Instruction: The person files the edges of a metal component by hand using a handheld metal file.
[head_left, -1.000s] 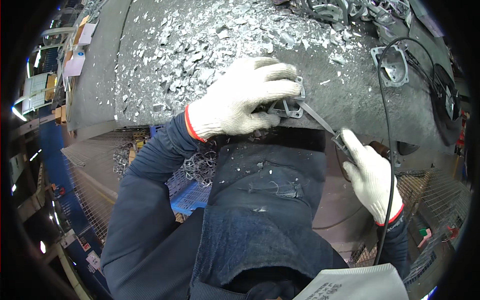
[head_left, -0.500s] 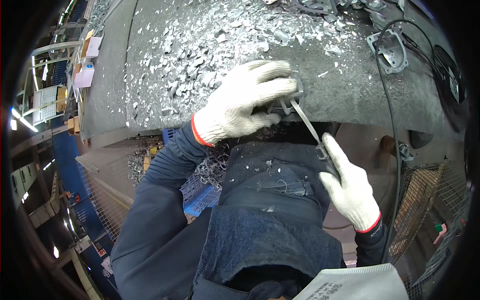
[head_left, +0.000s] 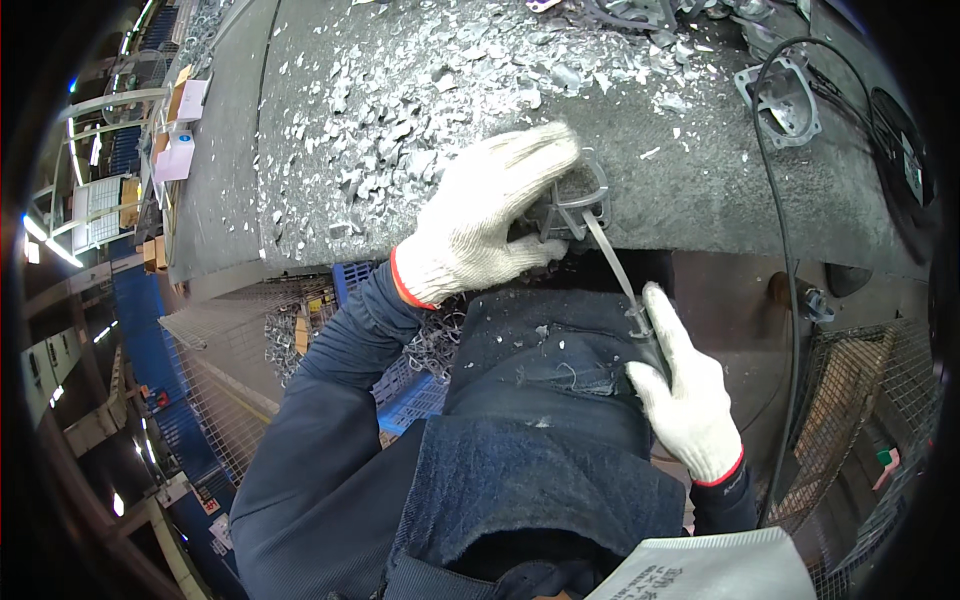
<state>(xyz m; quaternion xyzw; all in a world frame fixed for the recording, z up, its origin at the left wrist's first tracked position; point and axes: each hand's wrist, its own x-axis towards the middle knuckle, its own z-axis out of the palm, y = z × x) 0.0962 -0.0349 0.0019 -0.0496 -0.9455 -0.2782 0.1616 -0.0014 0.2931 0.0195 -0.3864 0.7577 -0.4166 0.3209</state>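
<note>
My left hand (head_left: 500, 200), in a white knit glove with a red cuff, grips a small metal casting (head_left: 598, 190) at the near edge of the table. The casting has an open frame shape, and its left part is hidden by the fingers. My right hand (head_left: 685, 390), gloved alike, is closed round the dark handle of a hand file (head_left: 612, 260). The file's long, narrow, pale blade slants up and left, and its far end meets the casting's near side.
Loose metal flakes (head_left: 400, 130) cover much of the grey table (head_left: 690, 200). Another casting (head_left: 785, 105) lies at the right beside a black cable (head_left: 770, 190). Below left stands a blue plastic crate (head_left: 410, 400) near metal scraps. A wire mesh basket (head_left: 840, 390) stands at lower right.
My left fingers have drawn together and shifted slightly left, showing more of the casting. My right hand has moved a little down and left with the file.
</note>
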